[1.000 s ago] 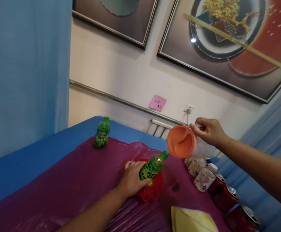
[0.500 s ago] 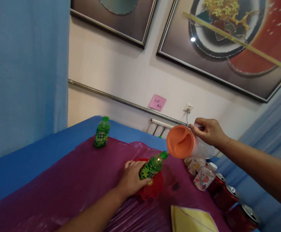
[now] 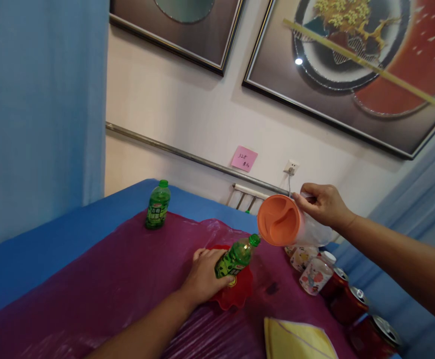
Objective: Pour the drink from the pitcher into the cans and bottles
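My left hand (image 3: 205, 276) is wrapped round a green-labelled bottle (image 3: 235, 258), which leans to the right above a red scalloped dish (image 3: 236, 294). In my right hand (image 3: 326, 203) is the handle of a clear pitcher (image 3: 315, 229) with an orange lid (image 3: 278, 220). The pitcher is tipped on its side, its lid facing left, close to the bottle's green top. Whether liquid runs between them cannot be made out. A second green bottle (image 3: 158, 205) stands upright at the back left.
Purple plastic sheeting (image 3: 135, 279) covers the blue table (image 3: 53, 249). At the right stand patterned bottles (image 3: 317, 275) and several red cans (image 3: 375, 336). A yellow cloth (image 3: 298, 341) lies at the front. Behind are a metal rail (image 3: 187, 155) and a blue curtain (image 3: 41, 114).
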Demonstrator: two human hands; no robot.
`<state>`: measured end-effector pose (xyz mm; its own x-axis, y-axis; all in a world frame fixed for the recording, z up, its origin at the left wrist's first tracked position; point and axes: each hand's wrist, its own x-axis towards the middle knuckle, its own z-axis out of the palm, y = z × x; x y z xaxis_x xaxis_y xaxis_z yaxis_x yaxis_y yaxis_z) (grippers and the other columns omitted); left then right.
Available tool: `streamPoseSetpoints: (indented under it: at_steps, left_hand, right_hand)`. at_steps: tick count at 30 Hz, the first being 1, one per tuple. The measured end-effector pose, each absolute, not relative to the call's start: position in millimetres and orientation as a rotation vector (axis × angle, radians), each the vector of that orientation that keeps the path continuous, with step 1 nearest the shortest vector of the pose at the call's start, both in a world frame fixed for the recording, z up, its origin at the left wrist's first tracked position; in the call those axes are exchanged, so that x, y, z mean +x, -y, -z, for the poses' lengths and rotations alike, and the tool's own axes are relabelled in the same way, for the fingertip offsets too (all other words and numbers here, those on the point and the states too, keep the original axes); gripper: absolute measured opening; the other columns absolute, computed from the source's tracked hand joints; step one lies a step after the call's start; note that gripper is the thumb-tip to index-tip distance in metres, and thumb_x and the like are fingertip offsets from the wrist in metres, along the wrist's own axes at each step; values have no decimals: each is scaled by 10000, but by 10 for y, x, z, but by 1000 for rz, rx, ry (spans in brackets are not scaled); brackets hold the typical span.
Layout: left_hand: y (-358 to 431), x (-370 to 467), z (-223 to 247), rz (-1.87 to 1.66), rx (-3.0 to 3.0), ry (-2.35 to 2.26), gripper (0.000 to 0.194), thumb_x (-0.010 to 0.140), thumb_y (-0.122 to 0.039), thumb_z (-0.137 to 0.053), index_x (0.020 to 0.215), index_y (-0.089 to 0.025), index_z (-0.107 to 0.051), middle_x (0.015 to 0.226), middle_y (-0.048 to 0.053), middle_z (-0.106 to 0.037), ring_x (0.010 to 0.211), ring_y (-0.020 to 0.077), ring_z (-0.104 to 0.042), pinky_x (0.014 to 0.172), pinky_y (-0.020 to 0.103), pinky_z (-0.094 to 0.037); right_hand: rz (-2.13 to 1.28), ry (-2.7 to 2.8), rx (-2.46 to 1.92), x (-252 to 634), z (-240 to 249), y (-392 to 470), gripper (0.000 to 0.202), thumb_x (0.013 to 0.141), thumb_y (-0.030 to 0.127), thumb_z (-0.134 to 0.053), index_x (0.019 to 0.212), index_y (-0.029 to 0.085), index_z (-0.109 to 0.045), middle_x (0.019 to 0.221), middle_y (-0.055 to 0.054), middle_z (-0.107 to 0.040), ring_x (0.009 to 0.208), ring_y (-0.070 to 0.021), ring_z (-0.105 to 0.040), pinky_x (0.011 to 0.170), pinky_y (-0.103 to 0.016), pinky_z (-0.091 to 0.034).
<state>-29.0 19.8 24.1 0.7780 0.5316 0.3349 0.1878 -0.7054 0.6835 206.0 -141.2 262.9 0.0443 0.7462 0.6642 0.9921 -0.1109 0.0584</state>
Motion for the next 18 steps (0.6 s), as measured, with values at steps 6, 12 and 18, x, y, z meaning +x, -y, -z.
streamPoseSetpoints:
  at_steps: [6,12,18]
  left_hand:
    - [-201,-293,-235,-702,2325,-524,574,680,-341,-830,1219,-275,-645,1246,32,-726,1175,294,-614,1121,489,-265]
    - [-200,-294,-244,-692,2322,-535,576,673,-343,-834,1214,-265,-652,1240,37,-728,1182,299,-615,1126,489,-267]
    - [-200,-293,-228,-710,2333,-517,554,692,-359,-813,1216,-284,-654,1247,41,-726,1171,299,-619,1120,493,-275]
  right_hand:
    - [795,1749,-1921,2057,-2627,1413,433,875,483,-548,566,240,-367,466,38,-385,443,-108,-339,465,-261,-274]
    - [805,1747,-1921,2053,-2635,1422,421,870,464,-550,567,240,-362,471,40,-380,444,-108,-338,470,-264,-271]
    - [813,1754,-1906,2062,-2626,1422,416,870,447,-561,569,240,-362,473,42,-377,450,-110,-347,475,-265,-272]
